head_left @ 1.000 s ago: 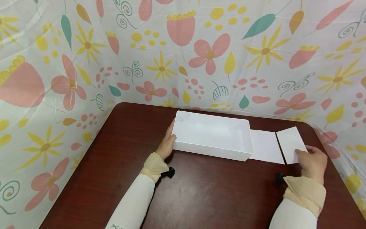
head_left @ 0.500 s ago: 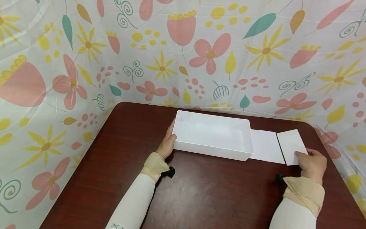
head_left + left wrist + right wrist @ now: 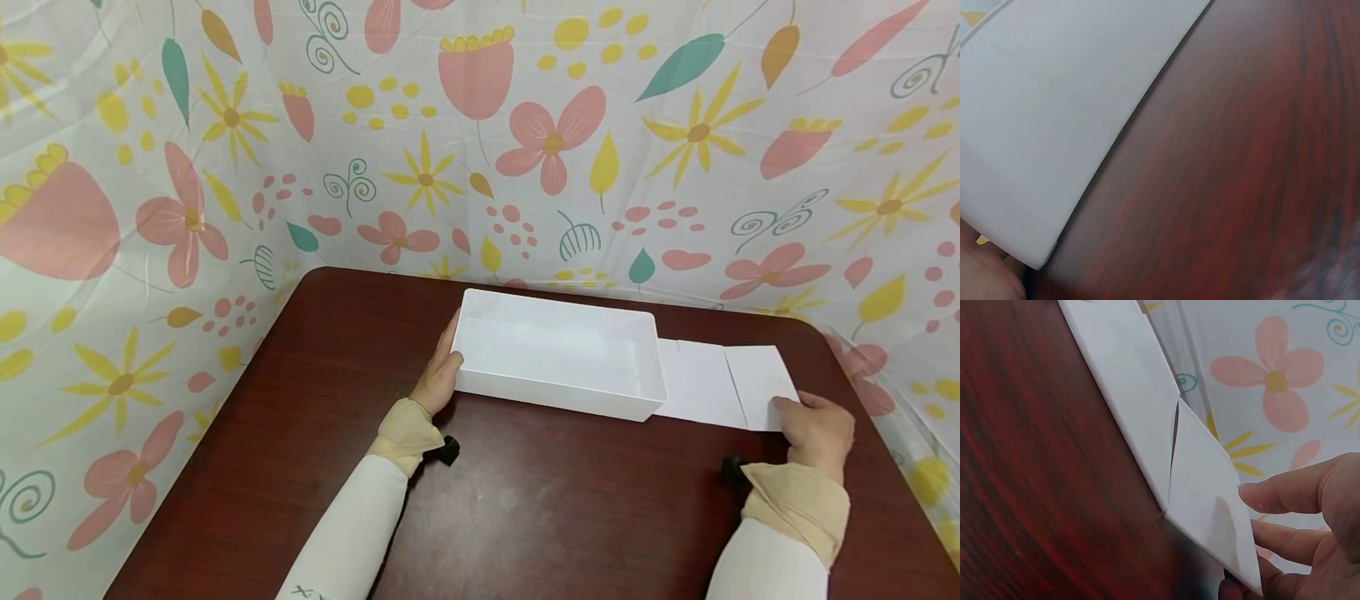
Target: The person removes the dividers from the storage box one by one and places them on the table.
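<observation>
A long, shallow white box, its open side up, lies on the dark table. My left hand grips its left end, thumb at the near corner; most of those fingers are hidden behind the wall. From the box's right end a flat white panel extends along the table. Its outer edge meets a second white panel, which my right hand pinches at the right edge, thumb on top. In the right wrist view, a thin dark slit shows between this end panel and its neighbour.
The brown wooden table has rounded far corners. A flower-printed curtain hangs behind it and along the left side. Small black devices are strapped at the left wrist and right wrist.
The end panel has turned and come into line with its neighbour, the gap between them narrowing to a thin line. My right hand has shifted slightly left; the left hand and box are still.
</observation>
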Demonstrator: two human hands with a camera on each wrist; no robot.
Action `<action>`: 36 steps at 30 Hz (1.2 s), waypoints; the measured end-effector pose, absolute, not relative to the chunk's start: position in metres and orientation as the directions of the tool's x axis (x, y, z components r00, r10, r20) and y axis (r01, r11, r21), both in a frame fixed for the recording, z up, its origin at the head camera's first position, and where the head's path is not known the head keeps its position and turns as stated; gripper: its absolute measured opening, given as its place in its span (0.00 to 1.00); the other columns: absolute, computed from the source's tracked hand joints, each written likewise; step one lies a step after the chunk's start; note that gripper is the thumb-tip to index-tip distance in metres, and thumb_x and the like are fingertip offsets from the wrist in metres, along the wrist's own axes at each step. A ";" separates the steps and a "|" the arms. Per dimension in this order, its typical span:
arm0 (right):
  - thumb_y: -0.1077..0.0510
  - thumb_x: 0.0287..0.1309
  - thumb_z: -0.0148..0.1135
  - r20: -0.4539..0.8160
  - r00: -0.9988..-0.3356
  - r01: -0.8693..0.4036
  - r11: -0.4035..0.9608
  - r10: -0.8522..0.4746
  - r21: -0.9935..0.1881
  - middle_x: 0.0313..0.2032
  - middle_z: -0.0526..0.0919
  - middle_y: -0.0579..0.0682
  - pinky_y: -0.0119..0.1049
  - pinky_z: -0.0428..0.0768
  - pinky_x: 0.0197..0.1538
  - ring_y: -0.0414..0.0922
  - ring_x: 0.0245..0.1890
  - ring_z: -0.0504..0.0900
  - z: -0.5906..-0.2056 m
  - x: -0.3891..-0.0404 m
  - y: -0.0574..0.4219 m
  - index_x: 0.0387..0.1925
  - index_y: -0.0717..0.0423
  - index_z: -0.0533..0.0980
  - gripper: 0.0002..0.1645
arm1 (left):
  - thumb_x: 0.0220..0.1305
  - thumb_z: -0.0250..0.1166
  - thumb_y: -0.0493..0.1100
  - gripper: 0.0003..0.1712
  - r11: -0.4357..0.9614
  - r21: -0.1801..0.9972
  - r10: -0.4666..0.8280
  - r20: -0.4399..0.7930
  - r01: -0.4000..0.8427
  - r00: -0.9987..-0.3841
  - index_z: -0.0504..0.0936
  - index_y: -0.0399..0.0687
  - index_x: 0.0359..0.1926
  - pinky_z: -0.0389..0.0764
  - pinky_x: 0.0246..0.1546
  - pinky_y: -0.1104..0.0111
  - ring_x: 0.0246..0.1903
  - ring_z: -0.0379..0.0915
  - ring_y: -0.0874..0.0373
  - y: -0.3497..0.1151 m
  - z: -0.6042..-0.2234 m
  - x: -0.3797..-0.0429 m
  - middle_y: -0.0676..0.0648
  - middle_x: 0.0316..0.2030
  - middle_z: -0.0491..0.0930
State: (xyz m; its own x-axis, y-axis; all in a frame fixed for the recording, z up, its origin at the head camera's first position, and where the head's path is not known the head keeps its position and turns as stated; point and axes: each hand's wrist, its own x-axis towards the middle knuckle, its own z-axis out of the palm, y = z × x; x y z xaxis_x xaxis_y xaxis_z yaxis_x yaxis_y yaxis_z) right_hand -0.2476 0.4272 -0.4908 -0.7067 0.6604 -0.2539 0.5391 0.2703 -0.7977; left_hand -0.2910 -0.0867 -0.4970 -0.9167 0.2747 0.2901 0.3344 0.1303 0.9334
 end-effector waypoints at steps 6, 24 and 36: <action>0.50 0.57 0.58 -0.278 -0.719 0.552 0.280 0.637 -0.785 0.69 0.54 0.66 0.48 0.52 0.71 0.58 0.67 0.46 -0.490 -0.247 0.429 0.69 0.64 0.61 0.42 | 0.59 0.36 0.28 0.42 0.127 0.934 0.284 0.288 0.334 -0.914 0.39 0.40 0.76 0.44 0.68 0.44 0.71 0.35 0.51 -0.087 -0.497 -0.291 0.39 0.75 0.40; 0.40 0.57 0.55 -0.316 -0.703 0.610 0.313 0.637 -0.728 0.70 0.52 0.69 0.55 0.52 0.69 0.66 0.66 0.46 -0.480 -0.247 0.433 0.21 0.35 0.77 0.13 | 0.59 0.36 0.28 0.42 0.126 0.931 0.283 0.297 0.342 -0.912 0.39 0.39 0.76 0.44 0.68 0.43 0.70 0.35 0.51 -0.087 -0.498 -0.292 0.38 0.74 0.40; 0.39 0.57 0.55 -0.312 -0.716 0.600 0.321 0.624 -0.733 0.70 0.54 0.67 0.54 0.53 0.69 0.63 0.66 0.46 -0.481 -0.246 0.433 0.21 0.30 0.76 0.12 | 0.60 0.36 0.27 0.42 0.124 0.930 0.287 0.300 0.345 -0.910 0.39 0.39 0.76 0.43 0.68 0.44 0.71 0.34 0.51 -0.087 -0.497 -0.292 0.39 0.75 0.40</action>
State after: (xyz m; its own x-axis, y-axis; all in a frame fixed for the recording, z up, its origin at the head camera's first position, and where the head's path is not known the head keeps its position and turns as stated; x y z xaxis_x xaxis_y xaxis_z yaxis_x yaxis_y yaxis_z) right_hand -0.2461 0.4335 -0.4806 -0.7158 0.6244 -0.3125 0.5999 0.3209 -0.7329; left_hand -0.2917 -0.0875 -0.4971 -0.9097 0.2874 0.2996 0.3454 0.1235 0.9303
